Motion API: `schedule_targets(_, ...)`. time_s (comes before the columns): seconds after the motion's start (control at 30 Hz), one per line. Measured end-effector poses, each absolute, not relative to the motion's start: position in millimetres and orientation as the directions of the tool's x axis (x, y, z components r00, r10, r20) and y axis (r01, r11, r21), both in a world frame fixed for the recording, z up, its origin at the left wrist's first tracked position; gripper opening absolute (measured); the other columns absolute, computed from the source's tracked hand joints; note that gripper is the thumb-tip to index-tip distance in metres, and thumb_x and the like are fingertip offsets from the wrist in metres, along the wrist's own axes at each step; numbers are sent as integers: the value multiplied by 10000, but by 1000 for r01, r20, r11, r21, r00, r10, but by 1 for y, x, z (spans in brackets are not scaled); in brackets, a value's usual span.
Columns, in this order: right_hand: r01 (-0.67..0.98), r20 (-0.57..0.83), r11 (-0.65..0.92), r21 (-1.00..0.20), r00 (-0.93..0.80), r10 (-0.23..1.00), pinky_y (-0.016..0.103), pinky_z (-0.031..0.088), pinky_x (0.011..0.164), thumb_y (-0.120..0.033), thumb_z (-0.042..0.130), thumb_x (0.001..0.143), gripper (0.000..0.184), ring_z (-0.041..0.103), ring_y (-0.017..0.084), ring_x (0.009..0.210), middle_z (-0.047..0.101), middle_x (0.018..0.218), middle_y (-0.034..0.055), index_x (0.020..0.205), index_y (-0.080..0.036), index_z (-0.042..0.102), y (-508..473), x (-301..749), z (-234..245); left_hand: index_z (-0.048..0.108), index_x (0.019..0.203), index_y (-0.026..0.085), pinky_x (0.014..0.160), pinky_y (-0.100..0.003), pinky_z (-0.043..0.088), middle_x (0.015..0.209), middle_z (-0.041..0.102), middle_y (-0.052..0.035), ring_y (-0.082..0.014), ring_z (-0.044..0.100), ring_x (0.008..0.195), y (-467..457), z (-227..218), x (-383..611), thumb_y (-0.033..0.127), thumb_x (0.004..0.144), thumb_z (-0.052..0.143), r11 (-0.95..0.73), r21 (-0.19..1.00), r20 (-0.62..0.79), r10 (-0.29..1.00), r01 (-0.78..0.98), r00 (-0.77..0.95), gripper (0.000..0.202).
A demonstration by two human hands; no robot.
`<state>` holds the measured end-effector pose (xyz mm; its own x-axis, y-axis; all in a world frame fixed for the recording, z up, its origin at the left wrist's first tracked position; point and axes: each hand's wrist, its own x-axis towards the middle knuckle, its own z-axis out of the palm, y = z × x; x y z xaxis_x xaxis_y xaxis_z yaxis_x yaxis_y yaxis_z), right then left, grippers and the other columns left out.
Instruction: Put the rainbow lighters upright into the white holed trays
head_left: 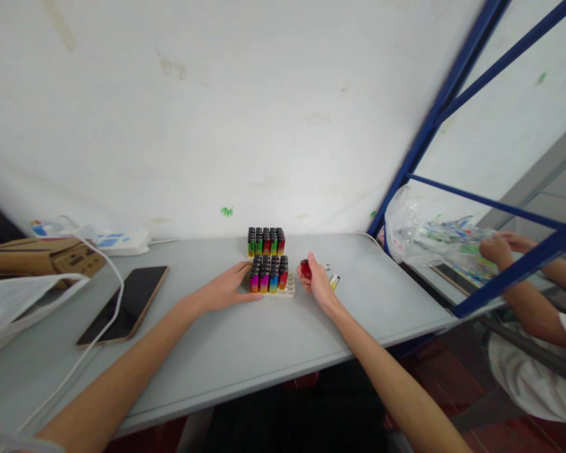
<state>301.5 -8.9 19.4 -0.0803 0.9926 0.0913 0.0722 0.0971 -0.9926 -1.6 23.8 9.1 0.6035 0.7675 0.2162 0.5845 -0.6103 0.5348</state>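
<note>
A white tray [289, 289] stands on the grey table, with several black-topped lighters [268, 277] in pink, blue and red upright in it. Its right-hand column of slots holds no lighters. My left hand [226, 289] grips the tray's left end, thumb along the front edge and fingers reaching round the side. To the right of the tray, my right hand [317, 283] is closed around a red lighter [305, 268], held just above the table. Beyond the tray, close to the wall, stands a second block of upright lighters [266, 242] in green and red.
Loose lighters [334, 282] lie beside my right hand. At left are a phone [125, 305], a white cable [119, 296], a power strip [127, 243] and a cardboard box [61, 261]. A blue frame [408, 154] and another person's hands [500, 248] with plastic bags [405, 220] are at right.
</note>
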Motion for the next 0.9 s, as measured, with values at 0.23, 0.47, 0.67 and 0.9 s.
schedule_targets(0.23,308,442,474,-825,-172,880,340,568,754,-891,558,1044,658,658,231,852,698,922,56,975,-255,712,-20,312,31,587,1665,189,1411,-531,416,1718,623,-180,-423,604,1579,21,11,0,771,983,775,-612,546,216,763,573,609,915)
schedule_targets(0.47,481,481,529,-699,-231,846,349,565,783,-681,664,1088,465,694,235,767,767,822,47,925,-253,742,-25,315,28,595,1655,195,1390,-536,445,1701,639,-179,-426,618,1561,20,12,1,766,973,788,-606,556,217,767,569,604,910)
schedule_targets(0.67,558,413,560,-612,-378,828,332,523,762,-624,668,1129,404,725,244,772,802,851,41,942,-271,730,-22,315,26,597,1657,227,1387,-536,451,1690,655,-152,-420,620,1561,20,10,1,752,980,782,-620,547,231,757,562,611,876)
schedule_targets(0.9,737,362,507,-447,-370,856,333,477,763,-641,772,1075,405,715,252,743,777,774,46,945,-257,775,-21,324,28,599,1656,185,1410,-534,420,1724,619,-190,-430,591,1597,21,10,0,746,967,793,-607,537,214,769,585,602,909)
